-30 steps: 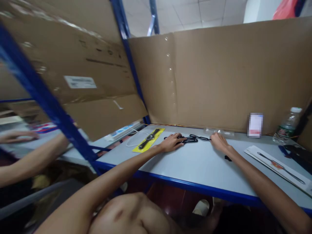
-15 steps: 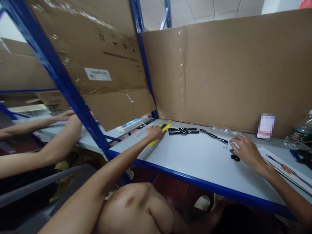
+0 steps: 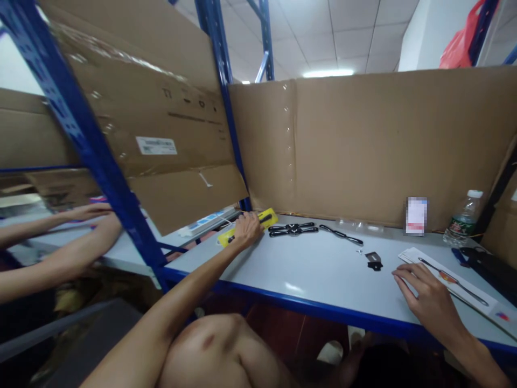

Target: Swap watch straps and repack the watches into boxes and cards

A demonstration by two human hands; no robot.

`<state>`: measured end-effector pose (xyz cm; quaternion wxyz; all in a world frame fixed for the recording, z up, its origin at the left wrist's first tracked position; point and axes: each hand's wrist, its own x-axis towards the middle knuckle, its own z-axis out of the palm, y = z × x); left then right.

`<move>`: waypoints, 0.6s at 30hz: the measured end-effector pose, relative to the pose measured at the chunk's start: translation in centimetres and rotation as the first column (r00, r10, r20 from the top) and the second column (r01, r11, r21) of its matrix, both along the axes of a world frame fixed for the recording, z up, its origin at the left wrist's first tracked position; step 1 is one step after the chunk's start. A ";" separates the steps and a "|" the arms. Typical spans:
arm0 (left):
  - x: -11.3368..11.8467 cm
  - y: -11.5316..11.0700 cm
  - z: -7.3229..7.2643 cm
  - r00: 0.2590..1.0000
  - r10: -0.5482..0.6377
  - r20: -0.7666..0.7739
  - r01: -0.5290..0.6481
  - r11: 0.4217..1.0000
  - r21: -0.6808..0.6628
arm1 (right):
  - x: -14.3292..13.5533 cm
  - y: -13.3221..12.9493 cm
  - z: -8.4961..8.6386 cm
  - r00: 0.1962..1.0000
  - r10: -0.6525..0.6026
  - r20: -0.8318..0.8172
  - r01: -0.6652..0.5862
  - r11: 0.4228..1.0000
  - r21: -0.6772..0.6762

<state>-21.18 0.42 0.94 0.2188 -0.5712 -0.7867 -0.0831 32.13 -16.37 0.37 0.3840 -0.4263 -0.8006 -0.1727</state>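
Observation:
My left hand (image 3: 247, 229) is closed over a long yellow card or pack (image 3: 226, 237) with black parts on it, at the table's left end. The fingers partly hide it. Just right of it lie black two-handled spokeshave bodies (image 3: 293, 229), close together. Another slim black spokeshave body (image 3: 341, 234) lies farther right. My right hand (image 3: 424, 293) is open over the table's right side, fingers stretched and slightly apart. Left of it lie a dark flat blade-like plate (image 3: 372, 257) and a small black cap piece (image 3: 375, 266). Tiny silver screws (image 3: 359, 251) are scattered nearby.
A white box (image 3: 472, 291) with a tool picture lies at the right. Behind stand a blurred phone-like card (image 3: 416, 215) and a water bottle (image 3: 462, 218). Cardboard walls (image 3: 363, 140) and a blue post (image 3: 92, 151) enclose the table (image 3: 302, 269). A co-worker's arms (image 3: 76, 253) are at left.
My right hand has drawn back toward me, away from the screws and the small black parts. My left hand now lies over the middle of the yellow item. The view has tilted up.

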 end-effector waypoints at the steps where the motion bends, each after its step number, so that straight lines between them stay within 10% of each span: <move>1: 0.2 -0.1 0.1 1.000 -0.013 0.010 0.013 1.000 -0.015 | 0.0 -0.1 -0.2 1.000 -0.001 -0.007 0.001 1.000 -0.008; 12: -0.6 -2.4 2.8 0.997 0.024 0.078 -0.028 0.998 0.049 | -0.9 -1.6 -1.9 0.980 0.067 -0.188 -0.089 0.989 -0.115; 18: 7.7 -5.7 3.1 0.887 -0.460 0.052 0.462 0.886 -0.037 | -5.3 -1.7 -0.5 0.876 0.073 -0.477 -0.259 0.905 -0.338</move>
